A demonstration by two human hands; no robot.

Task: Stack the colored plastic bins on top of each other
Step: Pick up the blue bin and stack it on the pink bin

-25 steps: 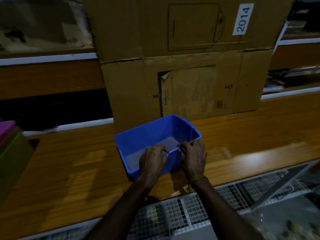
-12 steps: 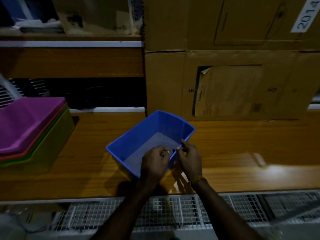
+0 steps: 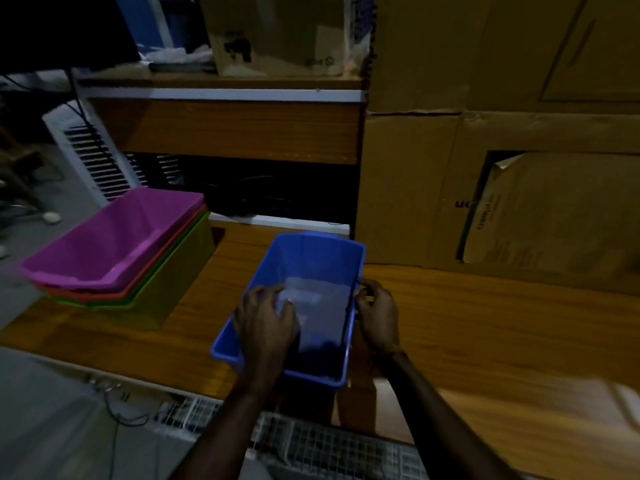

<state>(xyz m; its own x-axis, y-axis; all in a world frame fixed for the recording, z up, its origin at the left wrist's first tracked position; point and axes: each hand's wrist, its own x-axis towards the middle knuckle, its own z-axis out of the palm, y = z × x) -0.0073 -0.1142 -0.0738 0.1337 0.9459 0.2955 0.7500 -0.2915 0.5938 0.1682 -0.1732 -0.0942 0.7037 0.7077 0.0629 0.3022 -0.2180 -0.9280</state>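
Observation:
A blue plastic bin (image 3: 311,258) sits in the middle of the wooden table (image 3: 485,323), its long side now pointing away from me. My left hand (image 3: 265,320) curls over its left rim with the fingers reaching inside. My right hand (image 3: 375,311) grips its right rim from outside. To the left stands a stack of nested bins (image 3: 117,258): purple on top, then orange, then green, with a yellow-green one at the bottom. The stack rests at the table's left end, apart from the blue bin.
Large cardboard boxes (image 3: 502,168) rise right behind the blue bin. A wooden shelf (image 3: 225,129) with a smaller box sits behind the stack. A white wire grid (image 3: 329,445) runs along the table's near edge. A white slatted appliance (image 3: 90,157) stands far left.
The view has swung left, bringing the whole bin stack into sight. The blue bin has turned and my hands have shifted from its near rim to its left and right rims.

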